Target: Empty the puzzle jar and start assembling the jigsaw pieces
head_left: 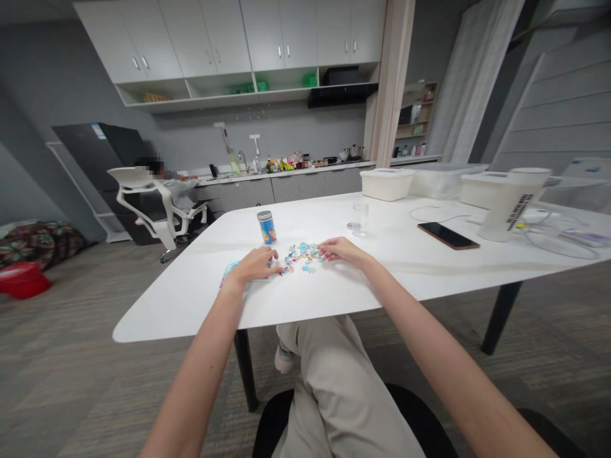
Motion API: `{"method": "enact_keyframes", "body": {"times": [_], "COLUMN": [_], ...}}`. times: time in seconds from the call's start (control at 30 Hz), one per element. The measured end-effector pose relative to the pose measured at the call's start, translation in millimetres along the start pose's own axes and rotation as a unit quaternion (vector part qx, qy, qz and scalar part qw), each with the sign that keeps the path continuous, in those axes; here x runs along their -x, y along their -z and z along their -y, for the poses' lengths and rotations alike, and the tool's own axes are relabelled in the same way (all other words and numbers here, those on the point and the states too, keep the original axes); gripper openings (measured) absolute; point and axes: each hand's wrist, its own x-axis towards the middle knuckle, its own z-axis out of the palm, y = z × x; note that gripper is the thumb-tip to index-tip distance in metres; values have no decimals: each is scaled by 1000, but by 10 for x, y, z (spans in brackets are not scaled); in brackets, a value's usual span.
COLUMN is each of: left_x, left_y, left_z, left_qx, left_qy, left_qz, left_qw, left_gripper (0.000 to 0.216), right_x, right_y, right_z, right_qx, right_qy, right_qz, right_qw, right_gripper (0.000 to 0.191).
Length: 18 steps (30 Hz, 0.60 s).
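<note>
A loose heap of small, colourful jigsaw puzzle pieces [303,250] lies on the white table, with a light-blue cluster [309,269] just in front of it. My left hand [256,264] is at the heap's left side, fingers apart, its fingertips close to a few pieces. Beneath that hand, partly covered, is a flat light-blue object [230,270] whose kind I cannot make out. On the other side my right hand [341,249] reaches in with bent, slightly parted fingers that touch the heap's right edge. Behind the heap stands a blue can [266,228] with a silver lid.
A clear jar [361,216] with a round lid [354,226] stands beyond my right hand. Farther right are a phone [447,235], a tall white cup [513,203], cables and white bins [387,184]. A person sits on a white chair [147,200] at the back left.
</note>
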Motion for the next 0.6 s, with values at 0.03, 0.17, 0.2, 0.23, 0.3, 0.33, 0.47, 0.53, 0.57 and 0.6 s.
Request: {"method": "enact_keyframes", "body": {"times": [0.03, 0.17, 0.2, 0.23, 0.3, 0.33, 0.47, 0.53, 0.57, 0.6], "left_x": [8, -29, -55, -85, -150, -180, -242, -230, -218, -204], "left_y": [0, -49, -68, -86, -115, -123, -116, -100, -91, -83], "left_z": [13, -23, -57, -99, -197, -246, -381, -398, -396, -391], "left_qx": [10, 17, 10, 0, -27, -45, -106, -117, -122, -127], "left_qy": [-1, 0, 0, -1, -3, -3, -7, -16, -19, -21], "left_qz": [0, -11, -16, -20, -28, -30, -44, -54, -57, -60], "left_qw": [1000, 1000, 1000, 1000, 999, 999, 993, 991, 991, 990], "left_gripper": [36, 32, 31, 30, 27, 27, 25, 19, 17, 16], "right_x": [2, 16, 20, 24, 30, 32, 38, 38, 37, 34], "right_y": [-14, -70, -80, -88, -97, -99, -98, -94, -92, -89], "right_z": [11, 59, 68, 75, 82, 84, 96, 101, 101, 99], "right_qx": [0, 0, 2, 5, 12, 14, 2, -12, -21, -30], "right_qy": [-2, -19, -26, -29, -25, -20, -8, -10, -12, -13], "right_qz": [2, -5, -12, -21, -36, -42, -37, -21, -14, -11], "right_qw": [1000, 1000, 1000, 999, 999, 999, 999, 1000, 1000, 999], "right_gripper": [7, 8, 8, 8, 8, 7, 12, 13, 11, 10]}}
